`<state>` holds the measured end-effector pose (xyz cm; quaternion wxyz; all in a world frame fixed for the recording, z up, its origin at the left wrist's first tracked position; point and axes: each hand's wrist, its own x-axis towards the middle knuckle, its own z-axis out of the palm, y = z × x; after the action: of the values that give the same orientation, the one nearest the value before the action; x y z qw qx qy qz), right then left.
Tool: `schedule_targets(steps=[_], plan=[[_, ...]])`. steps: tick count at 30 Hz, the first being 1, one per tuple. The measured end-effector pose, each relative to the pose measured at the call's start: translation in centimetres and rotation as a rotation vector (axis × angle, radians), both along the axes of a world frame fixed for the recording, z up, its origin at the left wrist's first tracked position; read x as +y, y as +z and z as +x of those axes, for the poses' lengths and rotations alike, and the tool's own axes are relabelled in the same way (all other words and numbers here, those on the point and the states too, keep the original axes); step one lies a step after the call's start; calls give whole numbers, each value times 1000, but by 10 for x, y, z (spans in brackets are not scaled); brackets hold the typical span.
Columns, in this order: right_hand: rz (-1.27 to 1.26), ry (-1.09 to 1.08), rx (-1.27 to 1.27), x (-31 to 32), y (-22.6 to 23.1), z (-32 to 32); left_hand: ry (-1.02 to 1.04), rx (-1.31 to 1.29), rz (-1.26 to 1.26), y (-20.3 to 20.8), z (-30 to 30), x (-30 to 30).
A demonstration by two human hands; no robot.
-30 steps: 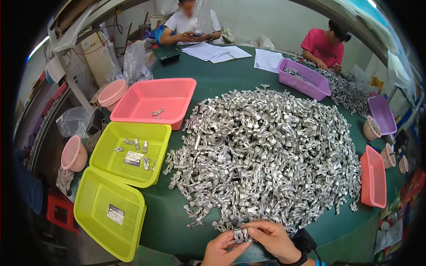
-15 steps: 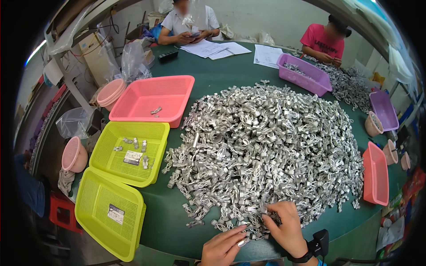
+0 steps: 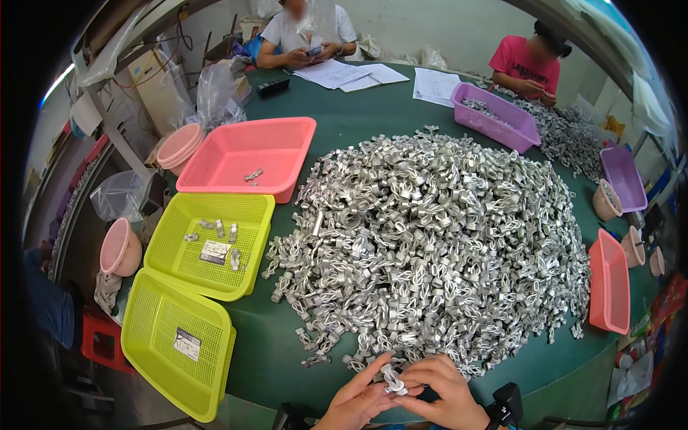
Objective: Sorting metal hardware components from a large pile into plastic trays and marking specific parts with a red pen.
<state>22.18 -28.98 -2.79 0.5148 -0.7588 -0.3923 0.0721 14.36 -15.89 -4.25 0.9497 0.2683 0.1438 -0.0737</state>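
Both my hands meet at the near edge of a big heap of small silver metal parts (image 3: 430, 244), each with a ribbed end and looped strands. Between my fingertips is one such looped metal part (image 3: 392, 380). My left hand (image 3: 358, 398) pinches it from the left with thumb and fingers. From the right, my right hand (image 3: 443, 393) closes its fingertips on the same piece. Part of it is hidden behind my fingers.
On the left stand a pink basket (image 3: 297, 154) and two lime-green baskets (image 3: 261, 251), some with a few metal parts and cards inside. A red tray (image 3: 609, 283) lies right of the heap, a purple basket (image 3: 530, 136) behind it. Two people sit across the table.
My right hand has drawn back from the heap toward my left hand. My left hand has turned and risen slightly, and the fingers of both now meet on a metal part.
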Motion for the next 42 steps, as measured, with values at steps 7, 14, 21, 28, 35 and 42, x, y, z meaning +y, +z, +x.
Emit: schedule_targets(steps=[7, 14, 21, 28, 35, 42], plan=[[13, 5, -78, 3, 4, 1, 10, 35, -5, 4, 0, -1], [117, -46, -44, 0, 6, -1, 21, -46, 287, -3, -3, -2], [153, -42, 26, -1, 4, -2, 51, -73, 419, -3, -4, -5], [187, -25, -15, -3, 0, 0, 100, -148, 504, -8, -2, -5], [216, 9, 133, -4, -1, -6, 198, -12, 586, -14, -1, -7], [318, 18, 363, -7, -13, -12, 251, -223, 578, -7, -1, -10]])
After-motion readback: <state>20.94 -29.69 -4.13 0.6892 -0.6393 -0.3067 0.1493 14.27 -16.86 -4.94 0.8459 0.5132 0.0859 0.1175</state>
